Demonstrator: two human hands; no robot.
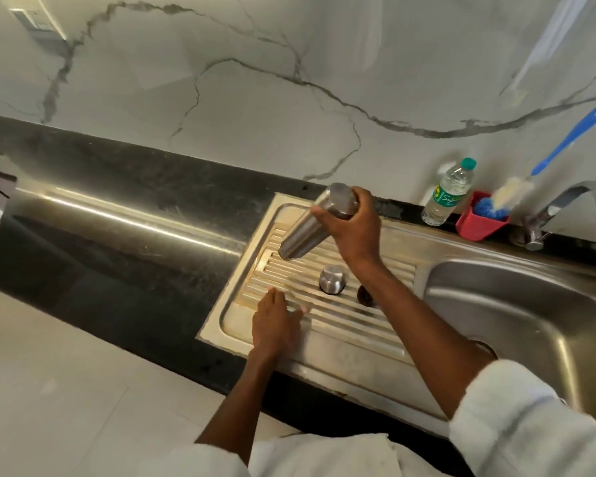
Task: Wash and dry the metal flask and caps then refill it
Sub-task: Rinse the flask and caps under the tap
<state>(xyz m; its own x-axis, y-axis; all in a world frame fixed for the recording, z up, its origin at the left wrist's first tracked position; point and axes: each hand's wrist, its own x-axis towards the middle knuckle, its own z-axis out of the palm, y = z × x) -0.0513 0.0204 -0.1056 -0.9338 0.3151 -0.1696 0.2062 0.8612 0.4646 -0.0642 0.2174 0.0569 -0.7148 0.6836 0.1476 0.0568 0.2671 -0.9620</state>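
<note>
Right hand (353,226) grips the flask (315,222) near its upper end, fingers and thumb curled round the body. It holds the flask tilted over the ribbed drainboard (341,325), the lower end pointing down and left, close above the ribs; whether that end touches the metal is unclear. Left hand (276,321) lies flat on the drainboard's near left part, fingers straight and spread a little, holding nothing.

2 small parts sit on the ribs between the hands. A round steel cap (332,278) stands just below the flask's lower end. A dark cap (366,295) lies just to its right, partly hidden by the right forearm.

To the right of the drainboard is the sink (516,304), part of the same steel unit. A tap (572,208) rises behind it. On the black counter (117,208) at the back stand a plastic bottle (449,192) with a green cap and, just beside it, a red holder (479,218). A blue-handled brush (565,146) leans out of the holder. White sleeves show on both arms at the lower edge.
</note>
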